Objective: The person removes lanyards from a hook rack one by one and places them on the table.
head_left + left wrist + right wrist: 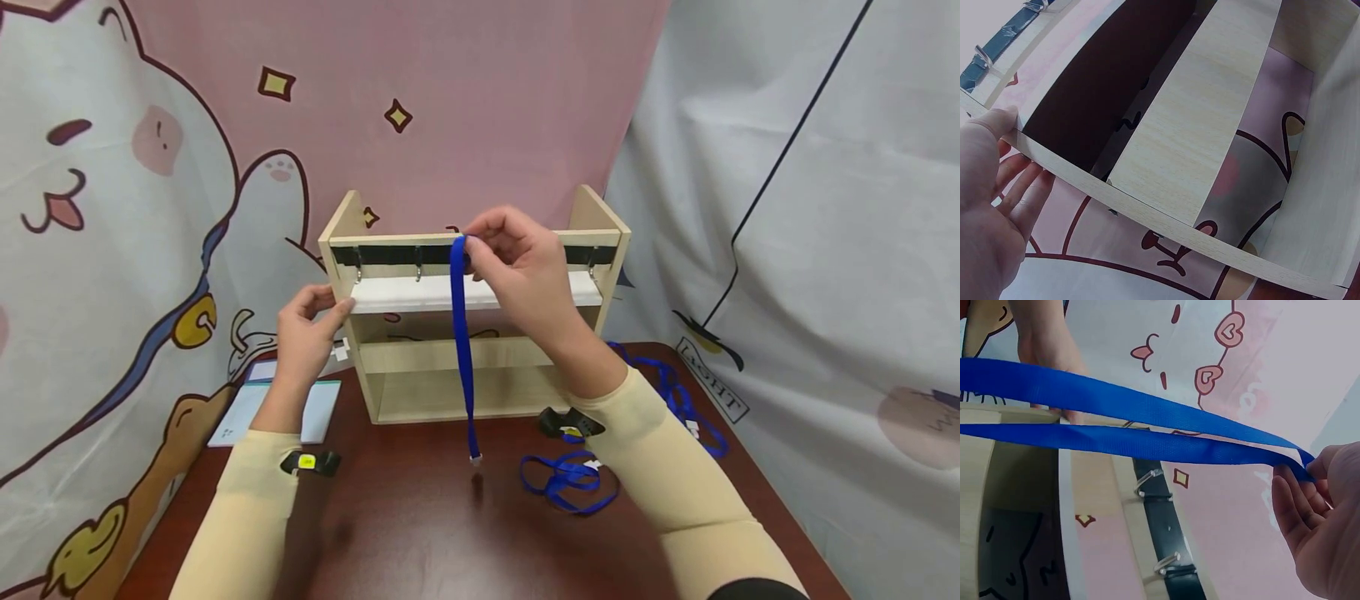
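A blue lanyard hangs in front of the wooden shelf unit, its metal end low over the table. My right hand pinches its top between thumb and fingers, near the shelf's upper rail. In the right wrist view two blue strap lengths run out from the fingertips of the right hand. My left hand holds the unit's left side panel, thumb on the front edge and fingers behind it, as the left wrist view also shows. Metal hooks line a black strip under the top rail.
Another blue lanyard lies coiled on the dark red table, right of centre. More blue lanyards lie at the right edge. Light blue booklets lie to the left. A white board sits below the hooks. Printed curtains stand behind.
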Demonstrator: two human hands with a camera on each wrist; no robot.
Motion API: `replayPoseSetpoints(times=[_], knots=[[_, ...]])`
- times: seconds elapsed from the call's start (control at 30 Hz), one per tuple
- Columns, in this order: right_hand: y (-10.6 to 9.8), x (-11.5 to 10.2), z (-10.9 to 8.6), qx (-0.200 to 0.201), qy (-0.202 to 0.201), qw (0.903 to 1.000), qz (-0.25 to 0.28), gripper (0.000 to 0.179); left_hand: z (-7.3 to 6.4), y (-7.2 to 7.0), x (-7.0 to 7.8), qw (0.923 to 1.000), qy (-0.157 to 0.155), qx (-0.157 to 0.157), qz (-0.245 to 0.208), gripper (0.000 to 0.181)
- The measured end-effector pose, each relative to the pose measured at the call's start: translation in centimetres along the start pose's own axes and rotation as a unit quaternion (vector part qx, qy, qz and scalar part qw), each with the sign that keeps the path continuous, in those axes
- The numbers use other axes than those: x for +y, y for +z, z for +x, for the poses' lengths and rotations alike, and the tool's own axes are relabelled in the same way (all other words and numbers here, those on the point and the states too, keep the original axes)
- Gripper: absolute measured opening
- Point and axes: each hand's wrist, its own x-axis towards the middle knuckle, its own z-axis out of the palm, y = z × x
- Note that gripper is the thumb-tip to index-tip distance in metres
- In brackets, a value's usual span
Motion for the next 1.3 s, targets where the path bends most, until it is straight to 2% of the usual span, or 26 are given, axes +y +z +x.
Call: replayPoseSetpoints(times=[0.2, 0.4, 0.73, 0.97, 1.3], knots=[[-1.0, 0.9, -1.1, 0.004, 0.010, 0.9998, -0.015, 0.006, 0.0, 0.1, 0.1, 1.0000, 0.001, 0.000, -0.006, 0.034], [-1.1, 1.8, -2.4, -0.001, 0.030, 0.9994, -0.014, 0.005, 0.0, 0.1, -0.1, 1.0000, 0.000, 0.003, -0.006, 0.033], [0.0, 2.5, -4.2, -0.018, 0.063, 0.9979, 0.006, 0.005, 0.0, 0.1, -0.1, 0.9998, 0.013, 0.000, -0.013, 0.032], [1.1, 3.2, -5.5, -0.039, 0.094, 0.9945, 0.028, 0.005, 0.0, 0.1, -0.1, 1.0000, 0.004, 0.000, -0.005, 0.035], [1.5, 4.9, -7.3, -0.059, 0.127, 0.9900, 0.012, 0.004, 0.1, 0.1, -0.2, 0.9999, 0.004, -0.001, -0.009, 0.033]])
